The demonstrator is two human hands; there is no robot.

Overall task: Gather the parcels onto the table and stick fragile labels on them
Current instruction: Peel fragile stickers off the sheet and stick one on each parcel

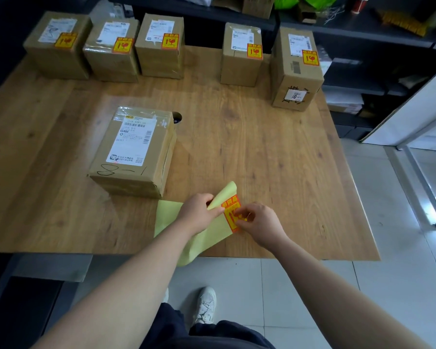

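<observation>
Five labelled parcels [159, 46] stand in a row along the far edge of the bench [262, 147], each already carrying a red-and-yellow sticker. The bare parcel [134, 152], near and left of centre, shows only its shipping slip, so it looks like the last one to do. At the near edge the left hand [199, 212] pinches the curled yellow backing sheet [168, 215], while the right hand [259, 222] pinches the fragile label [230, 212], partly peeled from the sheet.

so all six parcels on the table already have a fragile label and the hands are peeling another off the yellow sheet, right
Not all six. The head view shows fragile labels on only the five far parcels; the near parcel has none. The rest holds: the left hand holds the yellow sheet while the right hand pinches another fragile label.
</observation>
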